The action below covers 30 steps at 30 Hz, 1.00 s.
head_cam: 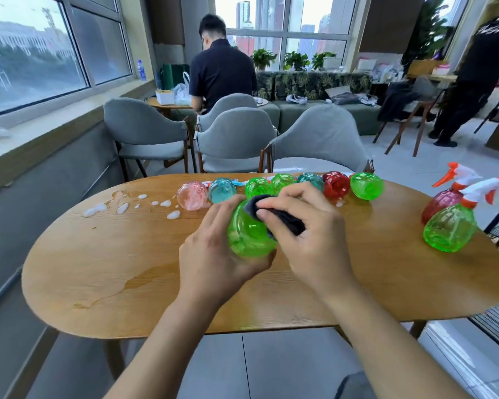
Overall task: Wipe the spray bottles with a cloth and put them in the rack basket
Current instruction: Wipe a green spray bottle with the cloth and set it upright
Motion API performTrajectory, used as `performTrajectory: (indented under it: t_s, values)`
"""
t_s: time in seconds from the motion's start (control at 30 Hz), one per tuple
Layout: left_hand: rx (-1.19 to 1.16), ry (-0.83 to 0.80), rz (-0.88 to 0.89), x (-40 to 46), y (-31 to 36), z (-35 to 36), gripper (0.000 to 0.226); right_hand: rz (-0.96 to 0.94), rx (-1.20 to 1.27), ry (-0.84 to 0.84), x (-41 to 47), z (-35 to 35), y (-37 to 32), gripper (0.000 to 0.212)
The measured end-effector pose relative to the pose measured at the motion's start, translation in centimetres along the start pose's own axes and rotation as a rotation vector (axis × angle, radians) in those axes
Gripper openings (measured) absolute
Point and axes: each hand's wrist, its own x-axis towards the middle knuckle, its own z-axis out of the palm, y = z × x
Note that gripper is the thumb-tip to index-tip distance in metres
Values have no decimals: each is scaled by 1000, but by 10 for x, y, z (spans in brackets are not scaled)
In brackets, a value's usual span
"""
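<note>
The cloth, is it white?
No, the cloth pinched in the right hand against the green bottle is dark grey.

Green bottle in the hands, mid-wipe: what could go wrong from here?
1. The green bottle is held over wet patches and foam; setting it down may dirty it again.
2. The left hand grips a smooth, possibly wet body while the right hand rubs the dark cloth; it could slip into the row of bottles.

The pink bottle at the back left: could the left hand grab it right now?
Probably not yet: the left hand holds the green bottle. The way to the pink bottle looks clear.
</note>
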Motion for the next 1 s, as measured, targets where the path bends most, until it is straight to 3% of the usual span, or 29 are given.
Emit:
performTrajectory:
  t_s: [0.27,0.47,0.57,0.73,1.0]
  values:
    - [35,32,11,-10,33,-34,87,-305,-123,-131,-19,-28,-39,7]
    - [57,53,0,-32,56,-44,89,-149,-160,27,-22,-60,-42,9]
    - [74,45,28,-42,75,-44,89,-183,-163,45,-20,-65,-60,8]
    - [36,45,13,-47,88,-59,89,-324,-155,-134,-43,-89,-78,7]
    - [81,75,69,-65,125,-66,84,-268,-209,30,-32,-116,-100,6]
